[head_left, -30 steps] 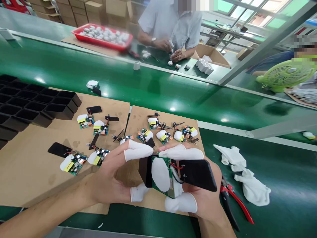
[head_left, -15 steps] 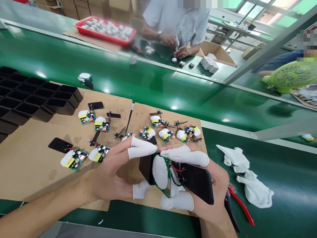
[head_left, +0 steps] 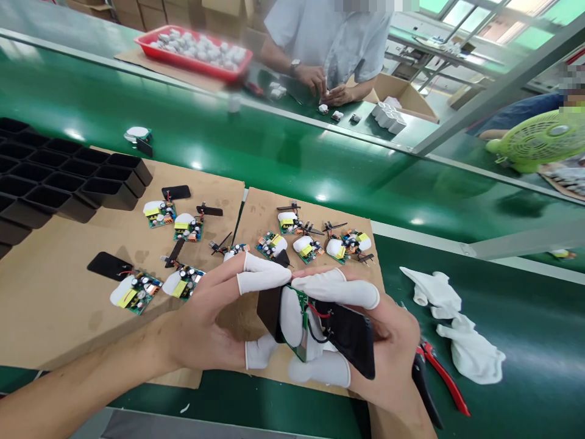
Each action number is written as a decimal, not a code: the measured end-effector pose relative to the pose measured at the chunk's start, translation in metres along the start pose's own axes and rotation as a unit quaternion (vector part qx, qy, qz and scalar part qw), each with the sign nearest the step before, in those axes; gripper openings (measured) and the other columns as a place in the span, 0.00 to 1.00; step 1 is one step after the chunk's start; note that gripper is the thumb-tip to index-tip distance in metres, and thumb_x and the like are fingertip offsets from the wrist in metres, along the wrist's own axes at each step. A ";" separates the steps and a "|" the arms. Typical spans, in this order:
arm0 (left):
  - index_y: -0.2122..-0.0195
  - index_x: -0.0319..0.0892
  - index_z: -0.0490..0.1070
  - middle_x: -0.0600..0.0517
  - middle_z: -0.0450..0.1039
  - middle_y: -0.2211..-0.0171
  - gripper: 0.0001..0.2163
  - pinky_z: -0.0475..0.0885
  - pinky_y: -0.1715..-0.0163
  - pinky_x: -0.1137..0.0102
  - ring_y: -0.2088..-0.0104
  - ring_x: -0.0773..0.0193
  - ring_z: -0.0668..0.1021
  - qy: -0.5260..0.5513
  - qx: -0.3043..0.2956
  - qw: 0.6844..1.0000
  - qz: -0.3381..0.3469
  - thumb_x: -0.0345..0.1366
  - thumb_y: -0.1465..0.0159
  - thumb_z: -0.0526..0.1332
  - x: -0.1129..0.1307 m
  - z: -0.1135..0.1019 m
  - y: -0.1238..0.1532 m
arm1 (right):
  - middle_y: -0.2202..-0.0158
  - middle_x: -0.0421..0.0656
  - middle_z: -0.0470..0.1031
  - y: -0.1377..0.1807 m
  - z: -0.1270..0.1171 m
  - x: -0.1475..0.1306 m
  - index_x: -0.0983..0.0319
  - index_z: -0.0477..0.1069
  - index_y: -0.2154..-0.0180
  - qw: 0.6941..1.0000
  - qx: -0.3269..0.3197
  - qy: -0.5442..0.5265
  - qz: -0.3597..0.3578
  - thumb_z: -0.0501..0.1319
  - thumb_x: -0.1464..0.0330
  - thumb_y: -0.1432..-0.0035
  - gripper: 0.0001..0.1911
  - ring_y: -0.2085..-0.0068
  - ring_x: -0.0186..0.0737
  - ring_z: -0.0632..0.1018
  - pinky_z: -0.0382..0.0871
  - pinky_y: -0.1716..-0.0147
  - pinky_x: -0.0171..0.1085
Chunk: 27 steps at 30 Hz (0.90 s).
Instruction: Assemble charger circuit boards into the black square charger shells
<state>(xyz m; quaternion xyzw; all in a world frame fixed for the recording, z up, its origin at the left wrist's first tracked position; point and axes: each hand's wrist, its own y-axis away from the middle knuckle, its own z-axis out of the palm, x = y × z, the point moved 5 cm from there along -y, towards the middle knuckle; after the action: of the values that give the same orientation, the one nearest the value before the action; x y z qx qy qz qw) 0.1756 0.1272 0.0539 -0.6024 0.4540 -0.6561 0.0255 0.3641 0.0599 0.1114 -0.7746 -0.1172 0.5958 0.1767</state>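
My left hand (head_left: 201, 323), with white finger cots on its fingertips, grips a black plastic case (head_left: 269, 308) on its side. In my right hand (head_left: 393, 341), also in white finger cots, is a green circuit board (head_left: 303, 341) bearing a white blob (head_left: 291, 317). The board is partly inside the open end of the case. Red and black wires join it to a black end cover (head_left: 351, 335), which sticks out at an angle beside my right palm. My right fingertips hide part of the board.
Several wired circuit boards (head_left: 136, 292) lie on cardboard sheets (head_left: 59, 286). Rows of black cases (head_left: 109, 189) stand at left. Red-handled pliers (head_left: 443, 375) and white gloves (head_left: 473, 350) lie at right. Across the green belt (head_left: 256, 152), a person works near a red tray (head_left: 194, 61).
My right hand has moved slightly left, and the circuit board sits deeper in the case, its end cover coming along. A board on the green belt has shifted left.
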 end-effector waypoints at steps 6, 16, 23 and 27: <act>0.25 0.51 0.73 0.40 0.84 0.42 0.39 0.88 0.46 0.53 0.47 0.46 0.87 0.000 0.009 1.000 0.018 0.36 0.37 0.82 0.002 -0.001 0.000 | 0.49 0.47 0.92 0.001 -0.002 0.001 0.49 0.88 0.43 1.000 -0.012 0.021 -0.009 0.90 0.59 0.54 0.36 0.52 0.56 0.92 0.89 0.53 0.45; 0.25 0.56 0.72 0.45 0.83 0.42 0.40 0.88 0.46 0.56 0.48 0.47 0.88 0.001 0.009 1.000 0.008 0.37 0.37 0.82 -0.001 0.000 0.001 | 0.49 0.48 0.90 0.002 0.002 0.006 0.50 0.87 0.43 0.999 -0.019 0.024 -0.013 0.90 0.62 0.52 0.34 0.52 0.55 0.90 0.87 0.56 0.46; 0.25 0.52 0.72 0.41 0.83 0.42 0.41 0.88 0.46 0.53 0.47 0.45 0.87 0.001 0.007 1.000 0.015 0.35 0.39 0.83 0.001 -0.001 -0.001 | 0.52 0.45 0.84 0.002 0.004 0.015 0.49 0.87 0.46 1.000 -0.018 0.017 0.003 0.91 0.62 0.56 0.34 0.52 0.53 0.85 0.84 0.57 0.46; 0.24 0.54 0.70 0.41 0.82 0.41 0.42 0.88 0.47 0.51 0.47 0.45 0.87 0.000 0.003 1.000 0.023 0.35 0.38 0.81 0.000 -0.001 -0.001 | 0.47 0.45 0.83 0.004 0.010 0.023 0.46 0.86 0.44 0.999 -0.035 -0.023 0.030 0.90 0.63 0.54 0.35 0.47 0.55 0.84 0.83 0.49 0.49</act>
<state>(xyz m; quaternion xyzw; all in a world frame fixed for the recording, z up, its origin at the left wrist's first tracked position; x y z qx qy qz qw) 0.1751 0.1287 0.0545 -0.5918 0.4655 -0.6567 0.0426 0.3599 0.0664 0.0871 -0.7696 -0.1182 0.6141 0.1288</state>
